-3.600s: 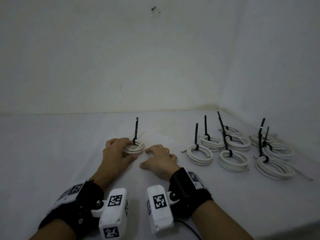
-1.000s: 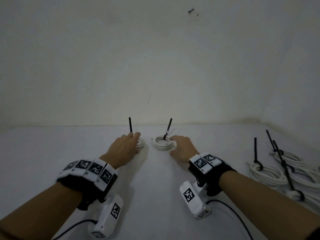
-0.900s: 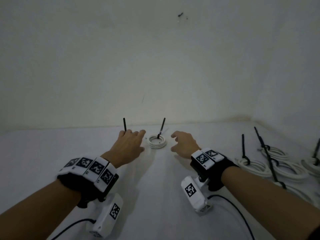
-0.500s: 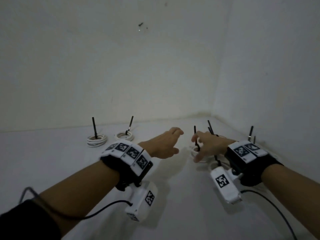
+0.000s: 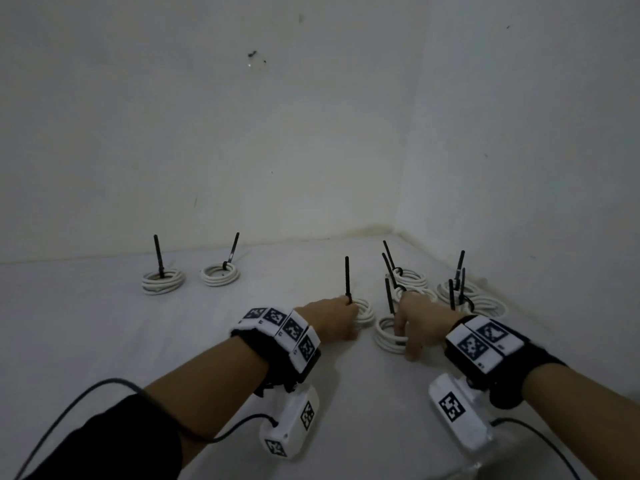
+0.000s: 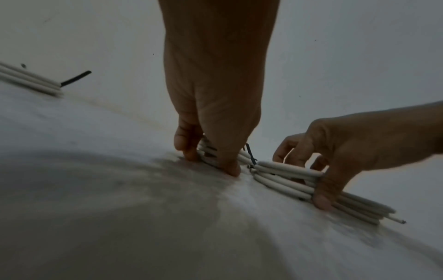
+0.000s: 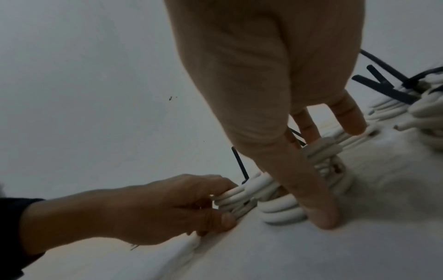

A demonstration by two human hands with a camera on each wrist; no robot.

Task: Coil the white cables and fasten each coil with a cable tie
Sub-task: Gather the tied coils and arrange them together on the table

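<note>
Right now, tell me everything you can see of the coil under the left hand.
The cable coil is a small ring of several turns of white round cable, lying flat on the white surface. A black cable tie binds it, its tail standing nearly upright. The left hand grips its near side, thumb and fingers curled round the turns. It lies close beside the coil that the right hand holds; contact unclear.

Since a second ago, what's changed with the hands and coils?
Both hands left the two tied coils at far left and swung right. The left hand now grips one coil in the right-hand group, the right hand another. The two left coils stayed put.
</note>
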